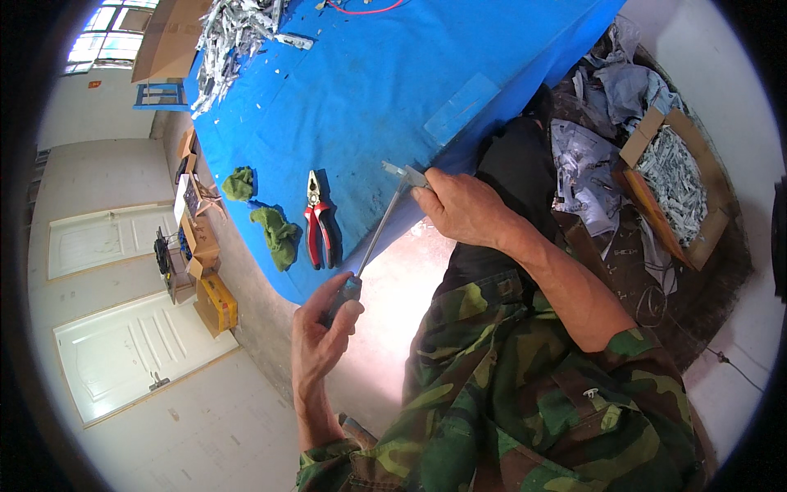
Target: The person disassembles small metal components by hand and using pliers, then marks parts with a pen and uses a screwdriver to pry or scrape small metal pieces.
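My left hand (326,324) is closed round the blue-and-dark handle of a screwdriver (379,233), whose long shaft slants up and to the right. Between the thumb and fingers of my right hand (457,205) is a small grey metal piece (406,174). The screwdriver's tip meets this piece or lies right against it; which of the two, I cannot tell. Both hands are over the near edge of the blue-covered table (361,107). Left of the shaft, red-and-black combination pliers (318,221) lie on the cloth, jaws pointing away from me.
Two crumpled green gloves or rags (277,236) lie left of the pliers. A heap of grey metal pieces (238,49) covers the far left, near a red wire (365,11). At right, a cardboard box (711,238) holds similar pieces. Cartons (215,303) line the floor left.
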A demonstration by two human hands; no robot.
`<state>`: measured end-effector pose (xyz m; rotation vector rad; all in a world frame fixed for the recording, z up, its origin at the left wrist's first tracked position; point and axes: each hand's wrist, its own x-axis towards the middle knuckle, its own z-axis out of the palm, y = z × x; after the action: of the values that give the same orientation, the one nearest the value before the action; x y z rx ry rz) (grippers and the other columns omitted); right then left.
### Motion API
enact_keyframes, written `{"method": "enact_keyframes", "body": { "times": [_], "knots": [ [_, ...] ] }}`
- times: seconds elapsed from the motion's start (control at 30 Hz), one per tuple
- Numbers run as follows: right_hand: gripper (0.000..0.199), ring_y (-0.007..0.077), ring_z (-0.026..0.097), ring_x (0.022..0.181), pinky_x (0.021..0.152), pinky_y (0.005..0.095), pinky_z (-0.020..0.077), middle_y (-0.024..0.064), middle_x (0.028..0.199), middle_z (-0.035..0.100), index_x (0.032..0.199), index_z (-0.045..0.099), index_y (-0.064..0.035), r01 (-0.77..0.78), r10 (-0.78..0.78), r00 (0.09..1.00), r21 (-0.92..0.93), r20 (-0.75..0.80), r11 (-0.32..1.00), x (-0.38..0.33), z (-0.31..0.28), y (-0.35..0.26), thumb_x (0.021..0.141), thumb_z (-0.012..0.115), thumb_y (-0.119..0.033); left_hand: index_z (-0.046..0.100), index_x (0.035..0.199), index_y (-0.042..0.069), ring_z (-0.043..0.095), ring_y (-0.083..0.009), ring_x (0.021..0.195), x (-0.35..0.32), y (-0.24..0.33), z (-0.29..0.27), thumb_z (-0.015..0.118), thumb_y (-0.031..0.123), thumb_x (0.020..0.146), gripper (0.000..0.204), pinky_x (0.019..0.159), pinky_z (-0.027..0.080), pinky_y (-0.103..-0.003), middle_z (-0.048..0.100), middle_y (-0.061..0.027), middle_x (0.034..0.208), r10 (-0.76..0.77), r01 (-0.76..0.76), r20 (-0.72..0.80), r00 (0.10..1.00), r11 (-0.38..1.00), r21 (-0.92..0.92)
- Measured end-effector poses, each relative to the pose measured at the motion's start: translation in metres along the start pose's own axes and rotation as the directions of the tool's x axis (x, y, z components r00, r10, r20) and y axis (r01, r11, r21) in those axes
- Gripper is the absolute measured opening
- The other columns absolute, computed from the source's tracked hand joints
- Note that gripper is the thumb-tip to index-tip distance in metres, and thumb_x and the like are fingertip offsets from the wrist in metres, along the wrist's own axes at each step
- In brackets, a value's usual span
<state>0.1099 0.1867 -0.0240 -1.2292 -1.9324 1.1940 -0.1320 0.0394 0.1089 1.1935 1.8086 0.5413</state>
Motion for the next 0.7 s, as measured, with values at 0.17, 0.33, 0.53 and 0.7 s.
{"method": "enact_keyframes", "body": {
  "times": [0.17, 0.33, 0.53, 0.7],
  "knots": [
    [0.033, 0.0472, 0.064, 0.069, 0.064, 0.0569, 0.0471, 0.0270, 0.072, 0.062, 0.090, 0.052, 0.0015, -0.021, 0.021, 0.999, 0.003, 0.028, 1.000, 0.000, -0.002, -0.002, 0.105, 0.058, -0.028, 0.064, 0.139, 0.001, 0.059, -0.0056, 0.060, 0.000, -0.002, 0.000, 0.072, 0.024, 0.099, 0.047, 0.045, 0.044, -0.021, 0.074, -0.0065, 0.089, 0.026, -0.025, -0.018, 1.000, 0.999, 0.028],
    [0.033, 0.0446, 0.070, 0.072, 0.066, 0.0554, 0.0544, 0.0250, 0.077, 0.070, 0.094, 0.060, 0.0006, 0.006, -0.007, 1.000, -0.106, -0.008, 0.994, -0.002, 0.000, -0.004, 0.105, 0.057, -0.030, 0.065, 0.138, 0.002, 0.060, -0.0060, 0.062, -0.001, 0.001, 0.000, 0.071, 0.024, 0.100, 0.045, 0.049, 0.046, -0.022, 0.073, -0.0051, 0.088, 0.058, -0.056, -0.016, 0.998, 0.996, 0.072],
    [0.027, 0.0436, 0.071, 0.069, 0.063, 0.0555, 0.0550, 0.0231, 0.074, 0.070, 0.093, 0.060, -0.0012, -0.002, 0.005, 1.000, -0.190, 0.012, 0.982, -0.005, -0.003, -0.011, 0.103, 0.062, -0.027, 0.066, 0.136, 0.001, 0.066, -0.0129, 0.071, -0.005, 0.015, 0.004, 0.071, 0.010, 0.096, 0.041, 0.063, 0.052, -0.028, 0.074, -0.0081, 0.090, 0.228, -0.192, -0.053, 0.972, 0.908, 0.372],
    [0.026, 0.0421, 0.072, 0.068, 0.060, 0.0535, 0.0555, 0.0232, 0.074, 0.071, 0.094, 0.059, -0.0018, -0.004, 0.001, 1.000, -0.243, -0.012, 0.970, -0.006, -0.001, -0.012, 0.103, 0.064, -0.026, 0.067, 0.135, 0.003, 0.073, -0.0214, 0.079, -0.010, 0.034, 0.012, 0.071, 0.002, 0.092, 0.042, 0.068, 0.057, -0.035, 0.074, -0.0154, 0.094, 0.367, -0.258, -0.075, 0.927, 0.770, 0.583]
  ]
}}
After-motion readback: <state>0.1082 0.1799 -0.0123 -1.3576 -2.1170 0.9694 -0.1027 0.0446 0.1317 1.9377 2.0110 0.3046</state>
